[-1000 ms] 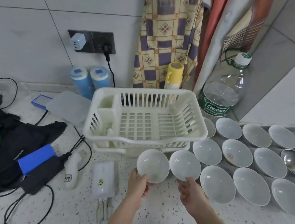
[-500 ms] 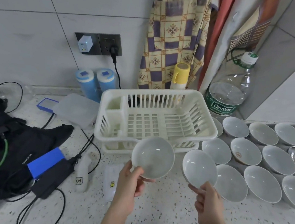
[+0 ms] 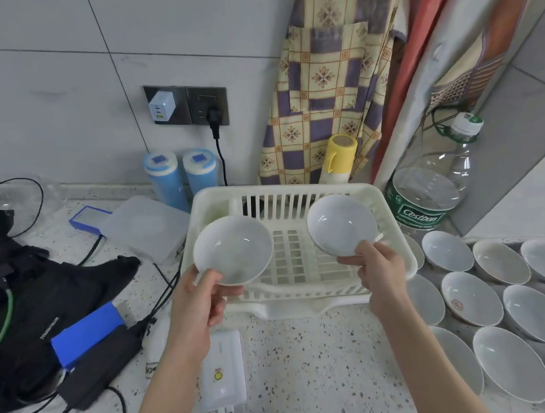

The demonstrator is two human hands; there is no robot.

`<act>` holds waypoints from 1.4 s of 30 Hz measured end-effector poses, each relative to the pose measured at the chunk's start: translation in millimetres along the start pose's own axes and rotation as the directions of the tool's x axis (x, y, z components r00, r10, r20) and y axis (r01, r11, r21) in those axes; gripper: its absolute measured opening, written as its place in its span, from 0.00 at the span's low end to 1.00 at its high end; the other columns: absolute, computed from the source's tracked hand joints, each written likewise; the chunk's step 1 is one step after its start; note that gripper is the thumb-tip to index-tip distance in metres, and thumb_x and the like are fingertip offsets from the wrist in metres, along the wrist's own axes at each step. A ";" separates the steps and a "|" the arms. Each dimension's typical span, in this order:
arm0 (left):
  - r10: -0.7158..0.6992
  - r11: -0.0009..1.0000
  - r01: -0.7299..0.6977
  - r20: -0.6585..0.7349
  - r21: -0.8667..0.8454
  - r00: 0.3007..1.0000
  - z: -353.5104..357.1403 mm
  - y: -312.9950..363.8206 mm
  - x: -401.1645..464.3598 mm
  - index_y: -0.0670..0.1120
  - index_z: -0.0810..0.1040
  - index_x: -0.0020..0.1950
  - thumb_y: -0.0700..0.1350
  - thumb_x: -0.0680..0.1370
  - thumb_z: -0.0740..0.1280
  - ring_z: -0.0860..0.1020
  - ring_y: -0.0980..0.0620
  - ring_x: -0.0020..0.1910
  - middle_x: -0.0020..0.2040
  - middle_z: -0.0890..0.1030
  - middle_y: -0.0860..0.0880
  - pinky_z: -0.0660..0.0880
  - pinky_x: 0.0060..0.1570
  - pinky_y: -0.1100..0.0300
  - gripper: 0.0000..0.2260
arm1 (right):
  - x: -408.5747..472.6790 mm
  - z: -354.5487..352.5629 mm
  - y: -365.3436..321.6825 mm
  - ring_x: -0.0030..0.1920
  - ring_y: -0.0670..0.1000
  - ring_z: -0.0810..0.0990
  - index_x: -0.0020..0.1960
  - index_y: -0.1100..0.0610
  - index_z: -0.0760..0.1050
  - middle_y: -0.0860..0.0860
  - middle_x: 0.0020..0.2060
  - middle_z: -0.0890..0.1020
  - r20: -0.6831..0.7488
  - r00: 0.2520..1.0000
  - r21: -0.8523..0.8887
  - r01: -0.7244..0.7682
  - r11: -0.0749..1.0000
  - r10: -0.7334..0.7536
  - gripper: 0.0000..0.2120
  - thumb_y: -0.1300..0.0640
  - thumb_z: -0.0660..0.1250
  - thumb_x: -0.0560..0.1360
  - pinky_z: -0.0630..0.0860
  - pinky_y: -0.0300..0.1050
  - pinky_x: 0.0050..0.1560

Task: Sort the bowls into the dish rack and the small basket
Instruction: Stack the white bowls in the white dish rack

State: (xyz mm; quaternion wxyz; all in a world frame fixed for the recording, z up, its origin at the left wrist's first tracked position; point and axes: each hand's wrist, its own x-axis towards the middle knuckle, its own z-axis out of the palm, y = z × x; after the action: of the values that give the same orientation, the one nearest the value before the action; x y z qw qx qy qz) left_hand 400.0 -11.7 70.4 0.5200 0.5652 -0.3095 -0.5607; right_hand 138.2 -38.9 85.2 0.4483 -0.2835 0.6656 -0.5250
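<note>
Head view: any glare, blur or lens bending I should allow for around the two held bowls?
Head view: sharp; soft highlights inside the left bowl and right bowl, nothing washed out. Wide-angle bending curves the wall tile lines. Bowls on the counter stretch near the right edge.

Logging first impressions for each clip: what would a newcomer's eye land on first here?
Two white bowls held up over the white dish rack at centre: the left hand grips the left bowl by its near rim, the right hand pinches the right bowl, tilted toward the camera. Next, the crowd of bowls on the counter at the right, and the black bag with cables at the left.
</note>
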 end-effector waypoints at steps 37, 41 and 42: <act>-0.052 0.988 0.049 0.012 0.145 0.999 47.3 2.5 160.9 0.44 0.75 0.52 0.40 0.78 0.59 0.59 0.55 0.18 0.33 0.84 0.39 0.54 0.18 0.68 0.07 | 130.9 118.2 45.6 0.26 0.46 0.71 0.58 0.57 0.75 0.53 0.43 0.84 0.387 0.817 -0.552 -0.166 0.817 0.428 0.14 0.53 0.59 0.77 0.59 0.34 0.21; -0.077 0.976 0.068 0.038 0.208 0.996 50.1 4.6 158.1 0.43 0.75 0.52 0.40 0.78 0.59 0.59 0.55 0.17 0.34 0.83 0.37 0.54 0.18 0.68 0.07 | 129.1 104.3 37.7 0.32 0.44 0.75 0.64 0.57 0.73 0.49 0.42 0.84 0.276 0.934 -0.581 -0.025 0.813 0.226 0.19 0.50 0.57 0.79 0.69 0.38 0.30; -0.086 0.973 0.074 0.045 0.219 0.995 51.1 5.3 157.1 0.42 0.75 0.52 0.39 0.78 0.59 0.59 0.55 0.17 0.34 0.83 0.36 0.53 0.18 0.68 0.07 | 128.8 101.7 36.8 0.35 0.43 0.76 0.64 0.56 0.74 0.47 0.39 0.84 0.258 0.951 -0.544 -0.001 0.839 0.168 0.19 0.48 0.57 0.79 0.69 0.39 0.34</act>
State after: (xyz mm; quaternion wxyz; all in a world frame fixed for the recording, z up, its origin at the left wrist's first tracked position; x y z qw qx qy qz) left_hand 380.7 -172.0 35.0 0.4237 0.6150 -0.3598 -0.5593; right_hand 176.4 -182.8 6.8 0.4681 -0.4429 0.7232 -0.2486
